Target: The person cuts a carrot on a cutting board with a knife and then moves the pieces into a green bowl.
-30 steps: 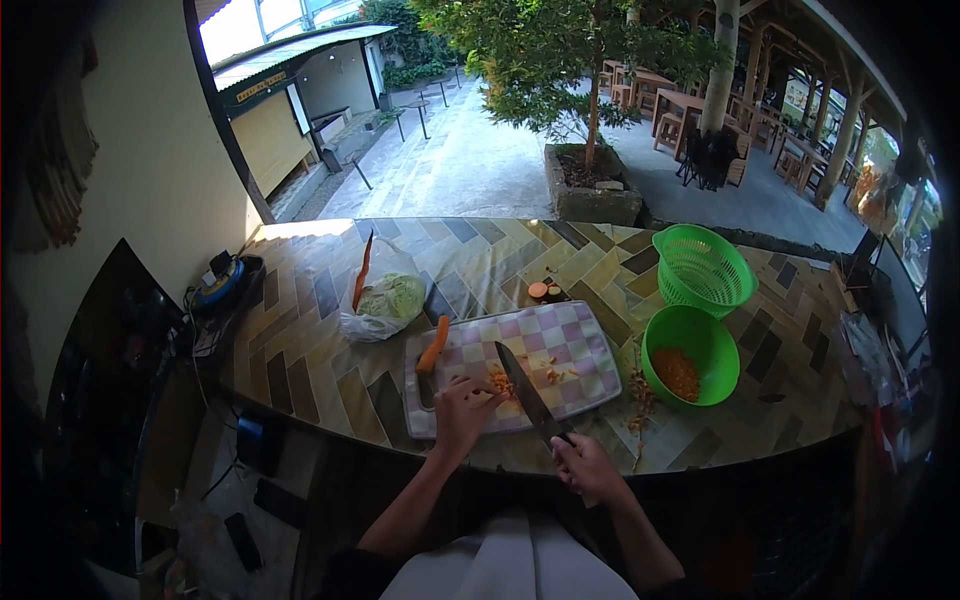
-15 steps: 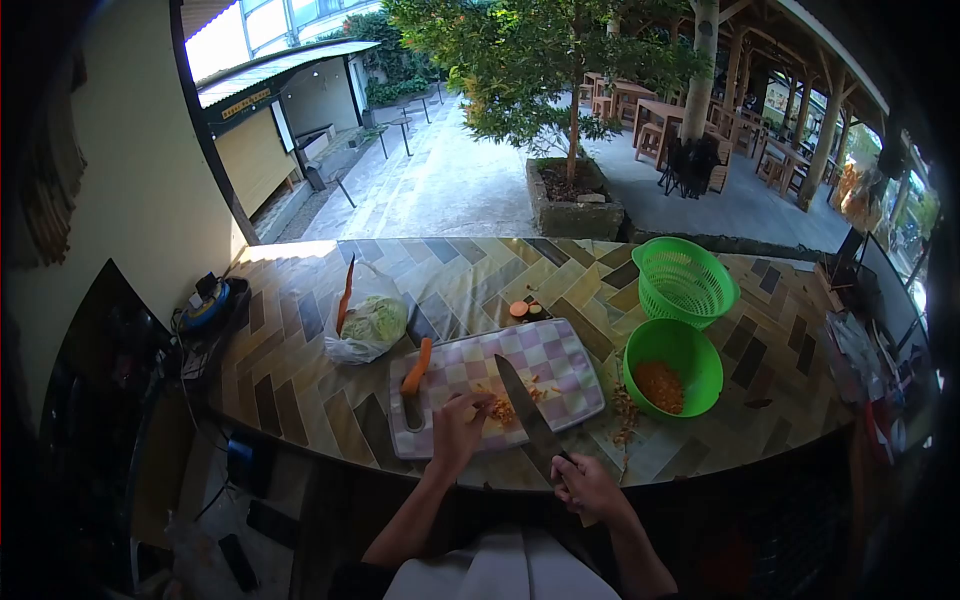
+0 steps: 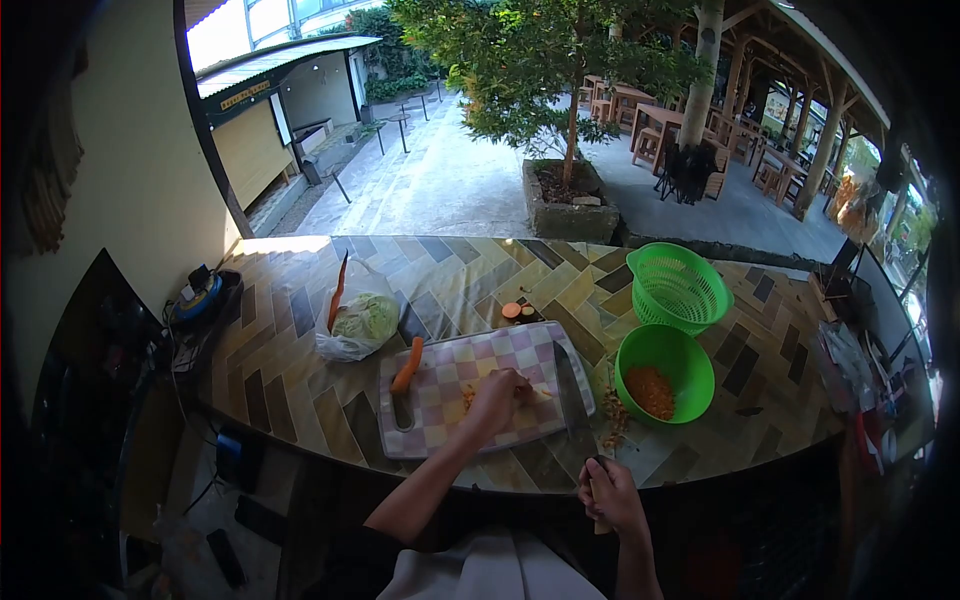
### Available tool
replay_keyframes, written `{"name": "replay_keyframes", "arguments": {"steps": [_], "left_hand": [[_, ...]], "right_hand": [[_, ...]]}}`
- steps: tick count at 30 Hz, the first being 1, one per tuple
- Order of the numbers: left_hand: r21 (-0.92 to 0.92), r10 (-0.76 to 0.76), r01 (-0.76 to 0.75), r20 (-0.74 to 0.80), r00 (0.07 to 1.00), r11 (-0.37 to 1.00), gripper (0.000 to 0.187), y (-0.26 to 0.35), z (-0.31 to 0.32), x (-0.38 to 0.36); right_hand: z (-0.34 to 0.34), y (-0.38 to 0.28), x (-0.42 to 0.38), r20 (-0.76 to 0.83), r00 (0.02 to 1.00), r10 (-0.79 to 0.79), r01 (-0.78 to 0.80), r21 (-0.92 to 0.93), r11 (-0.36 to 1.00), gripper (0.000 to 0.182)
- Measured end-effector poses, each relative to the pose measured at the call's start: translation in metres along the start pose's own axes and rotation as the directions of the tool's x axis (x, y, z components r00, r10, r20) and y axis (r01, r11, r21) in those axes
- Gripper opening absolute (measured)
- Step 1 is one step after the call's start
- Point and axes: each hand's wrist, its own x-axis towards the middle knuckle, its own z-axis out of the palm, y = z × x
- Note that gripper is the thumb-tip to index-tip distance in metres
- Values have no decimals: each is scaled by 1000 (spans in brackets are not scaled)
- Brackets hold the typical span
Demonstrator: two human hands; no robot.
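My right hand [image 3: 613,497] is wrapped round the handle of a large knife [image 3: 572,390]. Its blade points away from me over the right end of the checked cutting board [image 3: 440,365]. On the board, my left hand [image 3: 496,396] has its fingers curled together among orange chopped carrot bits [image 3: 468,397]; whatever they pinch is hidden beneath them. A piece of carrot [image 3: 408,366] lies at the board's left end, beside the handle slot. To the right, a green bowl [image 3: 700,352] holds a heap of finely chopped orange pieces [image 3: 650,391].
Behind the bowl stands a green colander [image 3: 683,285]. Cut root pieces [image 3: 512,311] lie past the board. A plastic bag [image 3: 350,345] with cabbage [image 3: 368,318] and a thin carrot-coloured strip is at the left. Scraps [image 3: 614,420] are scattered between board and bowl.
My left hand has moved right across the board, over the chopped bits. The knife and my right hand have shifted right, toward the board's end.
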Motion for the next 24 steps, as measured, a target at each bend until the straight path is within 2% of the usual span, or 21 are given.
{"name": "replay_keyframes", "arguments": {"steps": [4,10,13,16,19,22,24], "left_hand": [[-106,-20,21,11,1000,994,13,0,2,0],[105,104,-127,201,974,986,7,13,-11,0],[174,225,-255,175,958,951,10,4,-4,-1],[220,242,-273,160,957,936,13,6,0,-2],[150,152,-183,198,968,972,21,3,-3,2],[22,64,-67,119,991,998,22,11,-24,-2],[73,65,-71,73,995,995,21,12,-42,-7]], "right_hand": [[2,10,-2,7,999,35,-35,12,999,31],[5,8,-7,24,998,55,-55,-7,998,30],[5,10,-8,36,998,52,-52,-12,999,30],[4,11,-9,40,998,44,-43,-18,999,30],[4,11,-11,32,999,43,-42,-31,999,30],[1,11,-13,14,999,34,-33,-52,998,30],[0,11,-13,6,999,32,-31,-77,997,29]]}}
